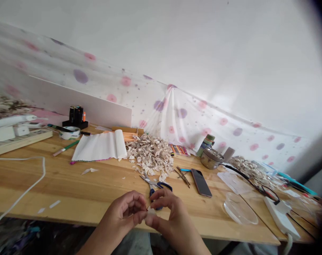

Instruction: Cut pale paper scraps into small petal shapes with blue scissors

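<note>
My left hand (125, 214) and my right hand (167, 214) meet at the wooden table's (78, 184) front edge. Both are closed, fingertips pinched together on a small pale scrap (150, 211) held between them. Blue-handled scissors (155, 184) lie on the table just beyond my right hand. Behind the scissors sits a heap of pale cut pieces (151, 154).
A rolled white sheet (101, 146), a smartphone (201, 182), a steel pot (211, 158), a clear dish (239, 209), a white power strip (281, 216) and a second heap (249, 168) lie about. A white cable (30, 184) loops on the left. Spotted cloth (182, 117) hangs behind.
</note>
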Tool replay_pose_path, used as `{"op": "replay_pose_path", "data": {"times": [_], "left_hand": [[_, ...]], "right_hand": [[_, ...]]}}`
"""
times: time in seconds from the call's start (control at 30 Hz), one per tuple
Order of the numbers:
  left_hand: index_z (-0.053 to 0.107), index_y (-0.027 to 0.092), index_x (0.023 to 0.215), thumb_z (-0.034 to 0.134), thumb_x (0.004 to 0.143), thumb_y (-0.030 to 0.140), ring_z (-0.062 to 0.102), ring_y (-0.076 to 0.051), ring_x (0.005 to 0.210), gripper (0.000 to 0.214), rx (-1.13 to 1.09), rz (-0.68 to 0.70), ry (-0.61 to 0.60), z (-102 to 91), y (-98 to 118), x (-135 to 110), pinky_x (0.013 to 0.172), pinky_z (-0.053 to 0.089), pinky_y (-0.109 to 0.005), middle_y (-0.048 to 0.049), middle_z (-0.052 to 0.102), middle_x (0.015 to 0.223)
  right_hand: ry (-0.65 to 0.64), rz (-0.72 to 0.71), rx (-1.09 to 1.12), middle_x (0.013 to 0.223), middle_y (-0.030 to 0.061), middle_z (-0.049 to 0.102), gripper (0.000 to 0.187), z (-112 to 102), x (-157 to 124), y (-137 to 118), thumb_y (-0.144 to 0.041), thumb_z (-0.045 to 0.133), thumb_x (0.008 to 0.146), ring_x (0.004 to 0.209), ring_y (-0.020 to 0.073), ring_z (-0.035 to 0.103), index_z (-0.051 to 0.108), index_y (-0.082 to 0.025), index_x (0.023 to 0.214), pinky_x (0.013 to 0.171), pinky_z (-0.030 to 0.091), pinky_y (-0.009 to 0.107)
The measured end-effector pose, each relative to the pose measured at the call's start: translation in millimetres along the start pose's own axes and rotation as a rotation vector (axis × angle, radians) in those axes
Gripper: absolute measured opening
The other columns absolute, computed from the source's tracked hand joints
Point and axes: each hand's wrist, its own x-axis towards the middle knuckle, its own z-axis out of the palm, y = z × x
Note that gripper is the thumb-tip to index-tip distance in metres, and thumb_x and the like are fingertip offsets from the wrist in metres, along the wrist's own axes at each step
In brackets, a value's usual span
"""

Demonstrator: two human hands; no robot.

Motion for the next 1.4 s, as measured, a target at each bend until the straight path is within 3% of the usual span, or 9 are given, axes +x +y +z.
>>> {"op": "replay_pose_path", "data": {"times": [0.2, 0.37, 0.6, 0.77, 0.87, 1.03, 1.17, 1.3, 1.4], "left_hand": [[0.064, 0.019, 0.077, 0.074, 0.071, 0.035, 0.057, -0.016, 0.069, 0.020, -0.019, -0.018, 0.040, -2.8, -5.2, 0.1, 0.062, 0.045, -0.023, -0.0004, 0.063, 0.071], [0.065, 0.019, 0.079, 0.078, 0.065, 0.035, 0.059, -0.017, 0.071, 0.025, -0.045, -0.056, 0.106, -3.5, -2.2, -2.1, 0.064, 0.047, -0.023, -0.0011, 0.064, 0.072], [0.064, 0.019, 0.084, 0.077, 0.065, 0.036, 0.059, -0.017, 0.069, 0.028, -0.067, -0.081, 0.108, -2.3, -7.0, -6.5, 0.063, 0.048, -0.023, -0.0008, 0.065, 0.071], [0.064, 0.019, 0.081, 0.079, 0.063, 0.035, 0.060, -0.017, 0.071, 0.028, -0.082, -0.097, 0.110, -1.5, -4.4, -6.9, 0.063, 0.048, -0.023, -0.0011, 0.065, 0.073], [0.063, 0.019, 0.082, 0.077, 0.066, 0.036, 0.058, -0.016, 0.066, 0.027, -0.069, -0.067, 0.050, -1.5, -8.9, -5.9, 0.058, 0.045, -0.022, -0.0004, 0.064, 0.068], [0.062, 0.020, 0.087, 0.076, 0.068, 0.036, 0.057, -0.014, 0.064, 0.029, -0.067, -0.069, 0.030, -3.2, -17.2, -4.7, 0.055, 0.041, -0.021, 0.0008, 0.064, 0.068], [0.061, 0.020, 0.086, 0.076, 0.069, 0.035, 0.056, -0.014, 0.063, 0.027, -0.058, -0.085, 0.008, -1.7, -15.9, -6.2, 0.055, 0.040, -0.021, 0.0012, 0.064, 0.068], [0.062, 0.019, 0.084, 0.077, 0.066, 0.037, 0.054, -0.013, 0.061, 0.030, -0.085, -0.105, 0.021, 1.8, -10.6, -8.6, 0.055, 0.039, -0.021, 0.0015, 0.063, 0.066], [0.061, 0.019, 0.085, 0.078, 0.064, 0.037, 0.053, -0.013, 0.060, 0.032, -0.105, -0.126, 0.047, 2.3, -8.8, -9.9, 0.054, 0.039, -0.021, 0.0018, 0.062, 0.065]], "right_hand": [[0.081, -0.010, -0.045, 0.075, 0.0044, 0.062, 0.025, 5.4, 0.4, 5.0, -0.022, 0.077, 0.066, 0.076, 0.0216, 0.059, 0.054, -0.019, 0.056, 0.073, 0.041, 0.034], [0.150, -0.110, 0.089, 0.097, 0.0078, 0.066, 0.030, 13.9, -10.5, 19.7, -0.037, 0.082, 0.063, 0.096, 0.0257, 0.060, 0.067, -0.020, 0.082, 0.086, 0.041, 0.038], [0.163, 0.009, 0.102, 0.070, -0.0001, 0.061, 0.030, 22.0, -18.4, 21.7, -0.032, 0.080, 0.065, 0.069, 0.0181, 0.057, 0.053, -0.020, 0.056, 0.067, 0.040, 0.029], [0.177, -0.043, -0.003, 0.083, 0.0043, 0.065, 0.022, 19.2, -18.7, 14.8, -0.035, 0.079, 0.066, 0.083, 0.0225, 0.059, 0.066, -0.019, 0.073, 0.077, 0.041, 0.033], [0.194, -0.018, 0.010, 0.077, 0.0032, 0.062, 0.020, 21.4, -20.9, 17.3, -0.034, 0.075, 0.071, 0.079, 0.0217, 0.057, 0.062, -0.019, 0.068, 0.075, 0.040, 0.033], [0.096, 0.169, -0.108, 0.065, 0.0012, 0.049, 0.042, 23.1, -22.8, 20.1, -0.051, 0.048, 0.086, 0.069, 0.0197, 0.048, 0.051, -0.019, 0.059, 0.064, 0.035, 0.031], [0.133, 0.109, -0.152, 0.075, 0.0044, 0.054, 0.036, 26.8, -21.4, 21.6, -0.052, 0.053, 0.083, 0.078, 0.0225, 0.049, 0.055, -0.018, 0.072, 0.072, 0.036, 0.034], [0.135, 0.105, -0.194, 0.068, 0.0019, 0.047, 0.043, 29.3, -19.7, 20.4, -0.053, 0.043, 0.088, 0.073, 0.0209, 0.045, 0.041, -0.022, 0.059, 0.069, 0.034, 0.033], [0.123, 0.115, -0.180, 0.071, 0.0023, 0.047, 0.046, 28.4, -19.4, 16.3, -0.060, 0.040, 0.088, 0.075, 0.0214, 0.045, 0.045, -0.021, 0.063, 0.071, 0.033, 0.034]]}}
